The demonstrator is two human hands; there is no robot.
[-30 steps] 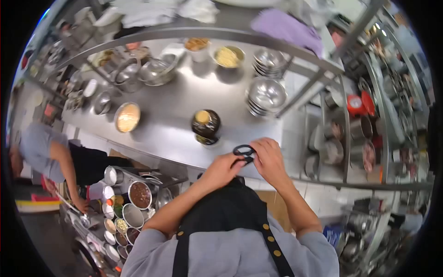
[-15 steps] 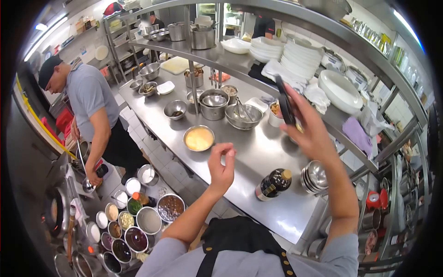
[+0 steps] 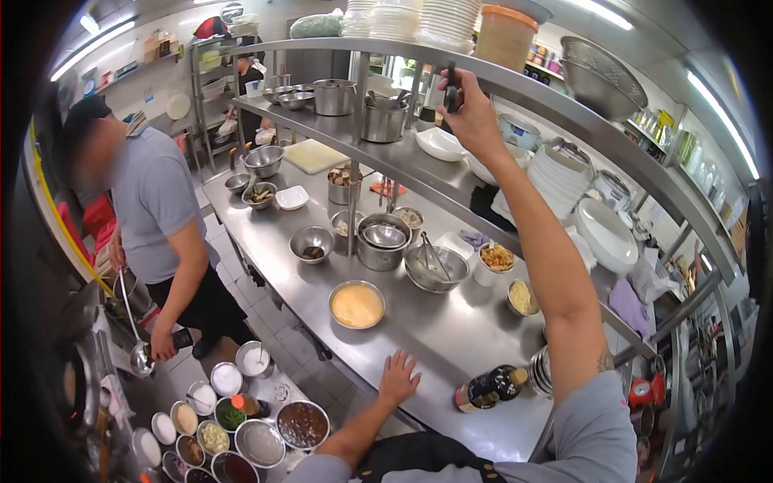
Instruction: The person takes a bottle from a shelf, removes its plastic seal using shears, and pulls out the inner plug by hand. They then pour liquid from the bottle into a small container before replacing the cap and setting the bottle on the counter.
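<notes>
Two bare hands reach over a steel bench (image 3: 451, 338). The person's right hand (image 3: 473, 113) is raised high in front of the upper shelf (image 3: 555, 92), its grip closed around a slim black tool (image 3: 452, 90) held upright; whether the tool touches the shelf cannot be told. The left hand (image 3: 398, 379) is low at the bench's near edge, palm down and fingers spread, its grip released and holding nothing; whether it presses on the metal is unclear. To its right stands a dark bottle (image 3: 488, 390) with a yellow cap, just beside a stack of metal bowls (image 3: 542, 372) partly hidden by the right arm. Beyond the left hand sits a bowl of yellow liquid (image 3: 357, 305). Farther back are a mixing bowl (image 3: 436, 270) with a whisk in it, a pot (image 3: 380, 254) with smaller bowls in its top, a tub of orange-brown pieces (image 3: 486, 272) and a bowl of pale yellow shreds (image 3: 522, 299). Stacked white dishes (image 3: 558, 179) fill part of the middle shelf at right. At left, a co-worker (image 3: 161, 185) in a grey shirt holds a ladle (image 3: 142, 361), with tubs of sauces and seasonings (image 3: 259, 447) near them at the lower left.
</notes>
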